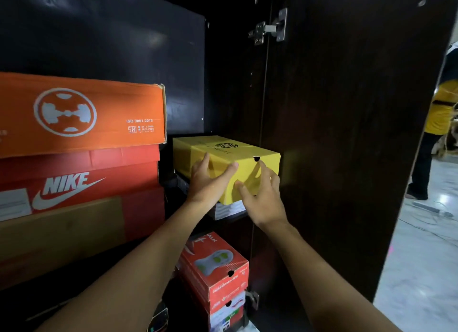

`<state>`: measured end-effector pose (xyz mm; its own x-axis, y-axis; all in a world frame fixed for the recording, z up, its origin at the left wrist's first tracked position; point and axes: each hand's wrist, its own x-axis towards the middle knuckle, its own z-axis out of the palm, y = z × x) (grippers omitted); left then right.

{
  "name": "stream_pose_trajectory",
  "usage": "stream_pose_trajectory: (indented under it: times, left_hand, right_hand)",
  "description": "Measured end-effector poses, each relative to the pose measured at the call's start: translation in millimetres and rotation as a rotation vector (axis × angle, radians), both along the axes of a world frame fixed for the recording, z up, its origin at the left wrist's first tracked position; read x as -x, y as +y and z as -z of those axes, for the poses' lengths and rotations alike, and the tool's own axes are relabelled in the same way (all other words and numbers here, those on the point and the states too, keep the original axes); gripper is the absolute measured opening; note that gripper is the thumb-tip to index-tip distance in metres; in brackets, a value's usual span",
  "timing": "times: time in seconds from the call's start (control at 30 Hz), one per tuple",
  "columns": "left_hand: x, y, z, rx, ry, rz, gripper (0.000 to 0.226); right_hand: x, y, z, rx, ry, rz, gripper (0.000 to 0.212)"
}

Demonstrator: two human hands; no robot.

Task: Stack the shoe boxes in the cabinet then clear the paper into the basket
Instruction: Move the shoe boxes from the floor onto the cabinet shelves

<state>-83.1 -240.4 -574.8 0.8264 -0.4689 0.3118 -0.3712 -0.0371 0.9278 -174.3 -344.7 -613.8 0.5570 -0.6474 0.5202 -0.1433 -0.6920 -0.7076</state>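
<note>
Rectangular yellow cardboard shoe box (244, 169), frame centre, inside dark wood-grain cabinet (334, 133), left hand (207, 183) and right hand (264, 199), fingers spread open against its smooth faces

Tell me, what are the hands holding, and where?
No grip: open left hand touches the yellow box at its near left corner, right hand its near face.

"ISO 9001-2015" and "SNI" on the orange box (81, 113), "NIKE" with swoosh on the red box (74, 183), "PERFORMANCE" – lower red box (218, 264)

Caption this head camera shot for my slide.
Left hand and right hand on the front of a yellow cardboard shoe box stacked in the dark wooden cabinet, beside an orange cardboard box.
</note>
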Motion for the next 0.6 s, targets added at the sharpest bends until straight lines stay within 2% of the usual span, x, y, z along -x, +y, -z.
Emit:
stream_pose_trajectory:
  times: [0.13,0.4,0.6]
  left_hand:
    - [-20,-3,16,0.049,-0.140,-0.024,0.083]
    - [-68,-15,5,-0.031,-0.164,-0.096,0.076]
    - [-75,-16,3,-0.052,-0.196,-0.108,0.075]
  right_hand:
    - [-13,3,16,0.109,-0.037,0.035,0.075]
    - [-67,-10,10,0.115,0.073,-0.008,0.079]
    - [-75,-17,12,0.110,0.073,0.003,0.078]
